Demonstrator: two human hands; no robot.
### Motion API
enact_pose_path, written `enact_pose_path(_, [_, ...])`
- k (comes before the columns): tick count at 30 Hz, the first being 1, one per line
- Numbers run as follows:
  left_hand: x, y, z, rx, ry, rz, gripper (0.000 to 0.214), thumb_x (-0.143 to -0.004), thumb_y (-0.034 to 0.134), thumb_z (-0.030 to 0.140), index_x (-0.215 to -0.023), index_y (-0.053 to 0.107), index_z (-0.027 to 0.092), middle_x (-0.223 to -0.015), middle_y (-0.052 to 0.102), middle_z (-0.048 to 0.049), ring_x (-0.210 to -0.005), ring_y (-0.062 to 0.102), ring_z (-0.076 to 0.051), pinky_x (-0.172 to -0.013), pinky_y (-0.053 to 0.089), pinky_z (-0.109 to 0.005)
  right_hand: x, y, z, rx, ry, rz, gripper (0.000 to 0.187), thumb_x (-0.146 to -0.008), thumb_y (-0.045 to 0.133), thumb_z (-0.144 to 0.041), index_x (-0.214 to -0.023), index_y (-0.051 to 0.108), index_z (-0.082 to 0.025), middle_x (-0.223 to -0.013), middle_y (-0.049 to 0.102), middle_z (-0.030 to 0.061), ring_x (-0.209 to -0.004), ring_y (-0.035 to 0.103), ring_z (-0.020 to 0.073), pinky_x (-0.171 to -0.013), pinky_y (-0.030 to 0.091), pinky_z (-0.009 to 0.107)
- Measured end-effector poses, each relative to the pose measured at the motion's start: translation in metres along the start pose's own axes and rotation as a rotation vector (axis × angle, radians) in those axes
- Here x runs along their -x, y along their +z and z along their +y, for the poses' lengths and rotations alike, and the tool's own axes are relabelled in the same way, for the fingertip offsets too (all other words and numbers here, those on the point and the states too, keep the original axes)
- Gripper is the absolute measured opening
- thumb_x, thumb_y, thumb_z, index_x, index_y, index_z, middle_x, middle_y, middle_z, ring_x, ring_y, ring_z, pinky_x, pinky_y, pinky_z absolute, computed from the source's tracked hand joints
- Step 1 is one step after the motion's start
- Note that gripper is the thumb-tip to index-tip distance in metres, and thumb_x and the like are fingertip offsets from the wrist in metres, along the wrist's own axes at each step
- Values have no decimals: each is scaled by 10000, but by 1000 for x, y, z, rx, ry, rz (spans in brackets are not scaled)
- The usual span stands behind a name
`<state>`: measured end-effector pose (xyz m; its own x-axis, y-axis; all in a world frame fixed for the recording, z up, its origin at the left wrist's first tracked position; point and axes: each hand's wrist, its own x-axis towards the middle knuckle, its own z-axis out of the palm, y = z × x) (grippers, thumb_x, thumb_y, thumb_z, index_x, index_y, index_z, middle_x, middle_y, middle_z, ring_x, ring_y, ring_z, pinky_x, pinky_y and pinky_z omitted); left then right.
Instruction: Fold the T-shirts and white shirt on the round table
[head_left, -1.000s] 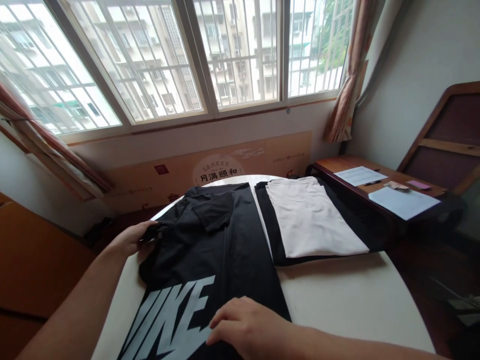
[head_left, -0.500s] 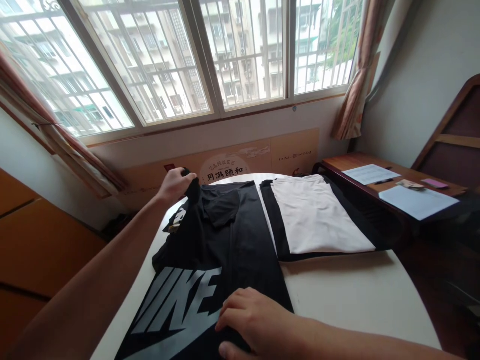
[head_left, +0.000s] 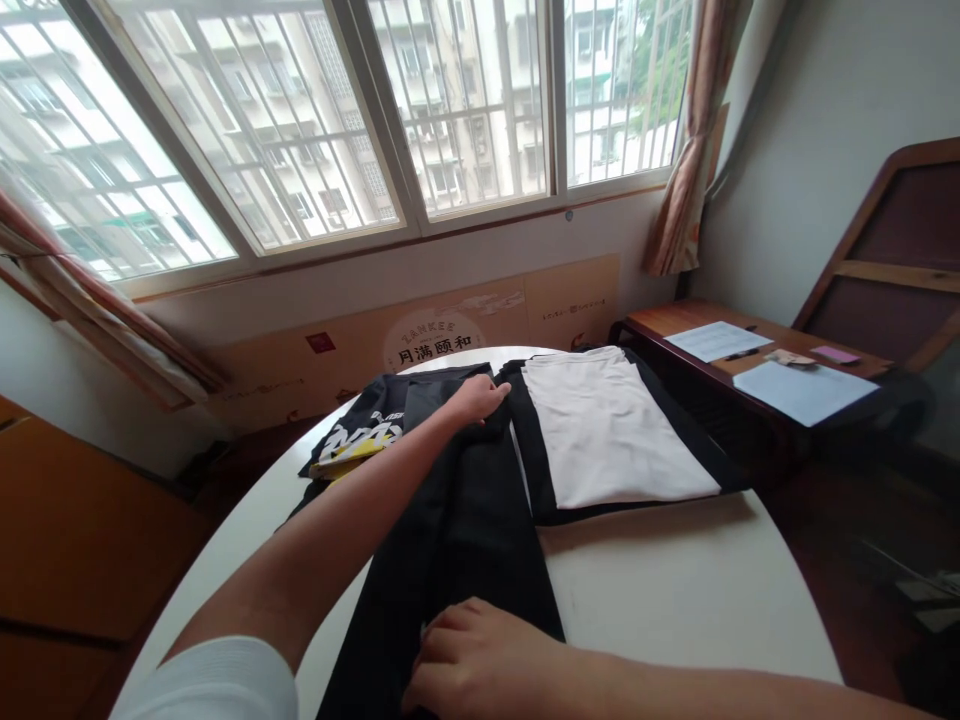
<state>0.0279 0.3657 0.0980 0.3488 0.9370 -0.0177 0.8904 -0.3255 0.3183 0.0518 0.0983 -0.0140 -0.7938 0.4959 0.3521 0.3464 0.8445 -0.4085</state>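
Observation:
A black T-shirt [head_left: 480,530] lies lengthwise on the round white table, with one side folded over its middle so the large grey print is out of sight. At its far end my left hand [head_left: 481,398] is closed on the cloth, close to the right-hand edge. My right hand [head_left: 476,655] grips the near end of the same shirt, fingers curled, thumb mostly hidden. Beyond my left forearm lies another black garment [head_left: 390,400] with white and yellow print, partly covered by the arm and the shirt.
Right of the shirt, a folded white garment [head_left: 607,430] rests on folded black cloth [head_left: 544,490]. The white table [head_left: 675,590] curves round in front. A wooden side table [head_left: 675,317] at the right carries papers [head_left: 802,388] and a pen. A barred window fills the back wall.
My left hand has carried the shirt's left side rightward over its middle, covering the grey print and baring more of the printed garment. My right hand stays at the near end.

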Motion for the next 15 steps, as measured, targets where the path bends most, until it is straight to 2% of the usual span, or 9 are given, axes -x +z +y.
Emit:
enact_pose_path(2, [17,-1,-8,38,-10,-16,399,-1044,440,496,-859,620,192,-854,750,-93,-742,739,-230,-611,574,-300,0,-1,3,50,-24,-25,307,-1032,667,-497,-1197,700,-240,-1135,783,44,-1170,684,245,-961,516,355])
enact_pose_path(4, [46,-8,-18,48,6,15,356,-1044,417,492,-923,595,209,-930,756,-86,-837,742,-239,-709,591,-329,-1,-2,6,83,-82,-41,227,-1036,692,-406,-1196,690,-245,-1143,794,17,-1172,687,230,-945,510,331])
enact_pose_path(7, [113,-19,-37,27,73,103,300,-1000,441,495,-953,590,239,-983,739,-77,-964,722,-277,-917,570,-416,-2,-1,10,103,-170,-37,258,-1053,653,-485,-1164,682,-254,-1148,803,-26,-1127,701,223,-864,512,322])
enact_pose_path(9, [172,-16,-52,11,39,141,276,-965,457,503,-977,594,262,-994,727,-83,-956,719,-303,-928,574,-461,-2,1,12,105,-206,-32,295,-1079,587,-532,-1157,679,-263,-1174,801,-46,-1096,706,208,-798,510,317])
enact_pose_path(12, [268,7,-81,42,-42,260,324,-902,532,568,-1074,638,315,-1105,735,-113,-1066,715,-348,-949,598,-495,0,5,13,93,-223,-36,307,-1087,567,-536,-1158,687,-263,-1164,802,-37,-1083,705,206,-801,519,324])
enact_pose_path(15, [360,49,-108,44,-57,359,507,-802,670,513,-1302,660,426,-1259,741,-97,-1159,713,-376,-940,626,-512,5,4,9,34,-161,-56,194,-1076,622,-419,-1137,706,-256,-1167,799,-11,-1150,686,210,-935,513,332])
